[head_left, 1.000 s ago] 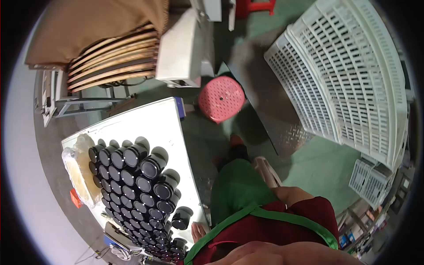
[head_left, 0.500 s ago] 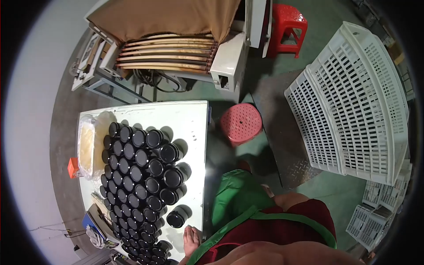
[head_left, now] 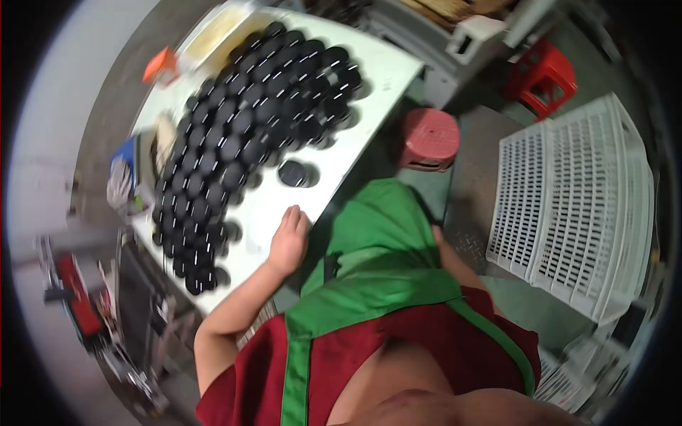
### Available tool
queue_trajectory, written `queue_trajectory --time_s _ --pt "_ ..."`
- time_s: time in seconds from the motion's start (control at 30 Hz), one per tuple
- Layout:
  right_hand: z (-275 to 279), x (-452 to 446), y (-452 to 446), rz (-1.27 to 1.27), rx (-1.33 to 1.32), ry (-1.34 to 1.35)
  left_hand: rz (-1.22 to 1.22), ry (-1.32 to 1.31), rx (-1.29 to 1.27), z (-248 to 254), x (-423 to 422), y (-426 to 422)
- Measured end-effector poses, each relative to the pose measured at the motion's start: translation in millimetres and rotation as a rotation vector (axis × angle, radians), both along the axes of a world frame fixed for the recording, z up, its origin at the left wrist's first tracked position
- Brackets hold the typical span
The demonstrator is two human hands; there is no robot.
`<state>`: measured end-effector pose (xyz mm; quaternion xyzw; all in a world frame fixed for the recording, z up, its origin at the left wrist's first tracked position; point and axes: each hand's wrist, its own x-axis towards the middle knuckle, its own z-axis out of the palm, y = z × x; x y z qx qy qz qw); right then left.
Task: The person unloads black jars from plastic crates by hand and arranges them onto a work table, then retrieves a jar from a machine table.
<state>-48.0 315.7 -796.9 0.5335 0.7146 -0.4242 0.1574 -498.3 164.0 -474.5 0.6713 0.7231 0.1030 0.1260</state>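
Note:
My left hand (head_left: 290,241) rests at the near edge of the white table (head_left: 387,67), its fingers stretched out and holding nothing. Just beyond those fingertips stands a single black-lidded jar (head_left: 293,173), apart from a dense group of black-lidded jars (head_left: 241,122). At the right side of the green apron (head_left: 383,220), my right hand (head_left: 437,234) hangs low beside the thigh, its fingers mostly hidden.
A pink stool (head_left: 430,135) stands right of the table, with a red stool (head_left: 543,78) behind it. White perforated crates (head_left: 575,206) are at the right. A light tray (head_left: 217,37), an orange box (head_left: 162,69) and a dark cart (head_left: 138,305) lie leftward.
The view has swung left, so the table and jars appear higher and tilted. My left hand and forearm now show more fully; the lone jar still stands apart from the group.

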Motion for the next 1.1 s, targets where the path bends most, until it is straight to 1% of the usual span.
queue_trajectory --time_s 0.03,0.07,0.1,0.17,0.23,0.27,0.33,0.37,0.43,0.5,0.53,0.57,0.63,0.67,0.77,0.87,0.97,1.07,1.1 --pt "5.8 -10.2 23.6 -0.036 0.076 0.068 0.056 -0.04 0.005 -1.5 2.5 -1.5" --pt "17.0 -18.9 48.0 -0.064 0.171 0.143 0.141 -0.117 -0.088 3.9 9.7 -6.4" --pt "28.2 -26.7 68.4 -0.083 0.252 0.217 0.239 -0.19 -0.07 7.0 21.9 -13.4" --pt "62.4 -41.1 99.3 -0.055 0.421 0.34 0.285 -0.327 0.039 25.9 46.6 -25.2" --pt "141.6 -83.8 109.2 -0.048 0.509 0.266 0.168 -0.402 0.083 25.9 55.5 -48.3" --pt "174.4 -101.9 106.5 0.016 0.557 0.326 0.176 -0.511 0.095 33.5 59.0 -56.9" --pt "230.1 -140.5 98.5 0.129 0.663 0.461 0.468 -0.502 0.037 24.9 52.1 -77.4" --pt "256.1 -157.9 86.7 0.167 0.605 0.503 0.607 -0.496 0.001 19.4 46.4 -88.8" --pt "292.8 -192.1 59.9 0.233 0.494 0.59 0.836 -0.361 0.068 7.7 24.5 -99.2" --pt "301.3 -212.8 35.5 0.385 0.431 0.678 0.822 -0.163 0.241 -25.2 6.9 -102.2" --pt "311.7 -223.5 19.4 0.435 0.372 0.674 0.813 -0.063 0.33 -34.1 0.3 -99.5" --pt "321.0 -231.4 2.8 0.484 0.312 0.667 0.808 0.02 0.362 -31.8 -0.5 -90.9" --pt "317.7 -243.0 -19.8 0.597 0.291 0.719 0.794 0.188 0.42 -25.2 2.9 -69.8" --pt "314.0 -246.4 -27.9 0.652 0.28 0.743 0.801 0.201 0.291 -31.0 0.2 -65.9" --pt "306.3 -251.1 -41.8 0.694 0.265 0.793 0.741 0.32 0.222 -72.1 -11.5 -64.6" --pt "306.3 -250.3 -43.9 0.676 0.232 0.767 0.677 0.239 0.255 -68.4 -19.8 -73.7" --pt "309.0 -257.6 -42.3 0.691 0.24 0.761 0.694 0.31 0.415 -35.0 -12.9 -67.0" --pt "315.3 -272.4 -43.7 0.731 0.246 0.775 0.694 0.191 0.315 -46.6 -14.6 -69.9" --pt "318.2 -278.6 -44.9 0.75 0.242 0.778 0.695 0.186 0.316 -47.3 -14.5 -69.6"
